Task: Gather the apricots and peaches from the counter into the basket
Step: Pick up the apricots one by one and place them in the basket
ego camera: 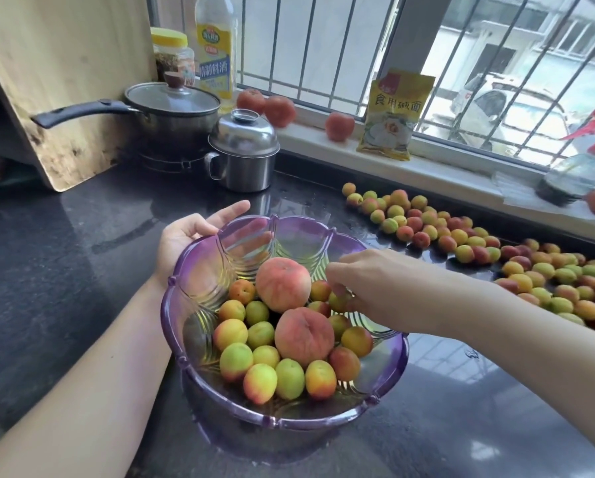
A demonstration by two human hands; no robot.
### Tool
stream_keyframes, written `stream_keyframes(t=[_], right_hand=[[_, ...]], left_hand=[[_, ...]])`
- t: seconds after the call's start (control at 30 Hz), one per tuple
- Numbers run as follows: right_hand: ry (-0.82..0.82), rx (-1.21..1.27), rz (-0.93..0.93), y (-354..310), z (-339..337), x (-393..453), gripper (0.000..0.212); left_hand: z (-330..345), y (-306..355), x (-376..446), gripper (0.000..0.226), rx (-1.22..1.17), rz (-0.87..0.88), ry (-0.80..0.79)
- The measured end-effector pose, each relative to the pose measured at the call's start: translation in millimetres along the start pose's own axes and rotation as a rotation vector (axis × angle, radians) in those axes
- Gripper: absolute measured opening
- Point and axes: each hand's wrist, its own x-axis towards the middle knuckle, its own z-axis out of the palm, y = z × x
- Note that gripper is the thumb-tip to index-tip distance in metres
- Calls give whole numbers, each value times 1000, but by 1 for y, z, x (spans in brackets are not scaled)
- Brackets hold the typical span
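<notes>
So, far left a wooden board [58, 81] leans against the wall, with a lidded saucepan [172, 112] and a steel lidded mug [242, 153] behind the work area. Your left hand [189, 239] cups the far-left rim of the purple basket [289, 419], fingers spread along the outside, steadying it on the dark bench [65, 236]. Inside sit two peaches [284, 284] and a layer of small apricots [260, 382], mostly on the near side. Your right hand [375, 291] reaches over the right rim, fingertips curled down around one apricot [339, 301]; it looks pinched, though the fingers hide most of it. To the right, a long spread of loose apricots on the bench [461, 243] runs out toward the frame edge, so most of the job remains. Red fruit on the windowsill [339, 125] may be peaches too; hard to tell.

Risks: drop from height and the apricot bounces off a peach and over the rim. The fruit is piled toward you, so if the left hand lets go the basket may tilt or slide. The bench looks wet and glossy, so loose apricots could roll away when you sweep for the next handful. The upper peach sits high and may roll.
</notes>
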Motion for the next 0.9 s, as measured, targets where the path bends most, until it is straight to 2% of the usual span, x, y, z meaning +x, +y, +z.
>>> stream_keyframes(t=[0.3, 0.33, 0.43, 0.5, 0.53, 0.6, 0.7, 0.9], right_hand=[[-13, 105, 62, -1, -10, -9, 13], [51, 136, 63, 2, -14, -13, 13], [425, 224, 136, 23, -17, -26, 16], [617, 332, 339, 44, -6, -31, 17], [658, 408, 468, 55, 3, -32, 17], [614, 449, 688, 78, 29, -33, 25], [470, 384, 885, 103, 72, -34, 40], [496, 342, 1031, 115, 105, -12, 51]], left_hand=[[1, 0, -2, 57, 1, -8, -2], [2, 1, -2, 57, 3, -8, -1], [3, 1, -2, 57, 11, -15, 10], [3, 1, -2, 57, 8, -13, 10], [3, 1, -2, 57, 6, -13, 9], [3, 1, -2, 57, 3, -13, 13], [3, 2, -2, 59, 7, -15, 23], [5, 2, -2, 67, 40, -15, 27]])
